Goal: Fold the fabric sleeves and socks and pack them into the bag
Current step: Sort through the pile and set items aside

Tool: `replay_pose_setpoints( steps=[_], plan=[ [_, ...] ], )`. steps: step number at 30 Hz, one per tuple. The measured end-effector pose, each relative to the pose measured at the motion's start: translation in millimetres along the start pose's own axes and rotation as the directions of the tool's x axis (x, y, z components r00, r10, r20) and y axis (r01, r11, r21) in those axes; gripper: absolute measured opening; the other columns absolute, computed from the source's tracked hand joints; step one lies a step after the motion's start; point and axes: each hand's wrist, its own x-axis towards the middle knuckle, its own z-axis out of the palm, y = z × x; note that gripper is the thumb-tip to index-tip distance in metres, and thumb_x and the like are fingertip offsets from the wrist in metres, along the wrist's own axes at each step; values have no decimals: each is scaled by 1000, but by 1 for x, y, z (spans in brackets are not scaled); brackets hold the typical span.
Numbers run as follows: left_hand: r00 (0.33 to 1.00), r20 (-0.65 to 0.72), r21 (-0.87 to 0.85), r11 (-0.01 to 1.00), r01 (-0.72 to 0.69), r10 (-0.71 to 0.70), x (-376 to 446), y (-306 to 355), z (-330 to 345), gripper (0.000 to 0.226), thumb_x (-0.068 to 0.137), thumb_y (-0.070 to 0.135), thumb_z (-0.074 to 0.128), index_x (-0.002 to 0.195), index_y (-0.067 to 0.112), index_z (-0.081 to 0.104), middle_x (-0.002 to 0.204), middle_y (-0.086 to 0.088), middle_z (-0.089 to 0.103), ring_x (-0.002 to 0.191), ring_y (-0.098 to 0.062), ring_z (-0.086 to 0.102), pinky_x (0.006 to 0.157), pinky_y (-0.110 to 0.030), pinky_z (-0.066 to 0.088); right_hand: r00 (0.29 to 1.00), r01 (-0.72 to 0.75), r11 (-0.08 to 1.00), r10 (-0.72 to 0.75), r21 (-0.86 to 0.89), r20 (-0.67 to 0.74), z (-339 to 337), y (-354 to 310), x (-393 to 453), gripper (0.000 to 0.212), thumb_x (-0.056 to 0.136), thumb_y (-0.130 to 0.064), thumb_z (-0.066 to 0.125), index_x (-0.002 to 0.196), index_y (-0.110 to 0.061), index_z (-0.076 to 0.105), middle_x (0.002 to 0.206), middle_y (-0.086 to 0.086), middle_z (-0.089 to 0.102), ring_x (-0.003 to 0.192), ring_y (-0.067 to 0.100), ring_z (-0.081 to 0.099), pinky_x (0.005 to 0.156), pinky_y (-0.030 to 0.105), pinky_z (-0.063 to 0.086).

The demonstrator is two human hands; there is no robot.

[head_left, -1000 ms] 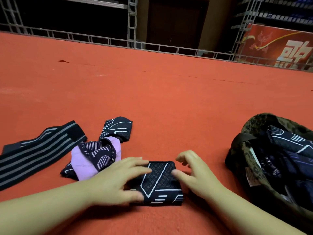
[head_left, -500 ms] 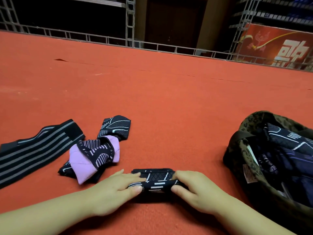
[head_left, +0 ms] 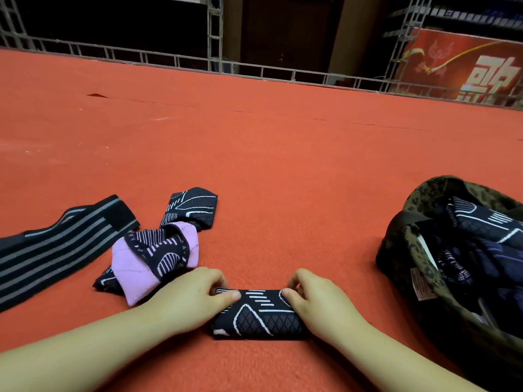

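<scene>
— Folding is about done on this one, I'd say; the sleeve [head_left: 259, 314] lies as a tight bundle on the carpet [head_left: 254, 151], pinched at both ends; left hand [head_left: 189, 299] has its thumb on top at the left end and fingers curled over the far edge; right hand [head_left: 317, 302] does the same at the right end.

— So both hands are holding it, not flat on it?

— Curled round it, yes; nothing else sits between the two thumbs but the bundle itself.

— What's packed?

— The bag [head_left: 424, 267] stands open, well to the right of the right fingers; dark patterned pieces already lie inside; how many I cannot tell, they overlap.

— And what's left?

— Just beyond the left fingers a purple sock [head_left: 133, 267] lies crumpled, tangled with a dark patterned piece [head_left: 195, 205]; further left of them a striped band [head_left: 56, 247] lies stretched out, unfolded.

— Your estimate?

— Past halfway, I judge; this bundle needs carrying rightward into the bag; then those loose pieces on the left want folding and packing.
</scene>
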Motion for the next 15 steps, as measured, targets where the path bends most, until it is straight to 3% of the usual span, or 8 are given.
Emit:
replay_pose_setpoints(
  steps=[2,4,7,9,12,15],
  plan=[
    [992,119,-37,998,56,-52,3,0,-6,48,62,71,61,85,29,62,80,13,66,75,0,61,75,-26,50,999,-17,999,19,-36,50,-1,-5,1,28,92,-49,45,100,-25,55,102,-5,65,99,18,59,82,32,44],
    [973,217,7,997,83,-82,5,4,-9,47,61,66,69,84,26,62,77,12,67,74,-4,62,71,-25,49,989,-51,999,50,4,139,-5,-8,1,38,88,-58,47,95,-22,55,99,-4,65,95,19,60,81,34,45],
    [967,246,55,997,61,-73,4,12,-7,35,67,55,73,78,25,57,75,12,60,70,-6,56,65,-25,43,965,-74,996,56,58,257,-8,-8,1,47,80,-61,57,88,-14,56,91,0,62,88,22,61,74,34,44],
    [970,240,10,999,39,-41,2,13,-5,31,71,48,74,75,26,52,74,12,57,68,-3,52,62,-22,40,966,-53,995,29,88,256,-9,-7,-3,45,80,-57,61,86,-14,57,94,0,58,87,19,58,76,34,44],
    [985,171,-283,958,47,2,-3,14,-2,37,62,46,78,72,23,51,62,12,57,57,1,48,56,-20,37,983,-38,956,-17,290,185,-9,-1,-15,30,84,-47,64,74,-23,48,80,-9,53,70,6,50,65,26,39],
    [998,55,-628,777,39,-6,-9,30,4,49,45,52,72,73,17,52,57,9,57,55,-4,48,55,-24,37,997,-64,741,21,669,72,-15,5,-34,21,83,-39,65,75,-27,49,70,-9,55,63,6,50,63,29,40]
  ],
)
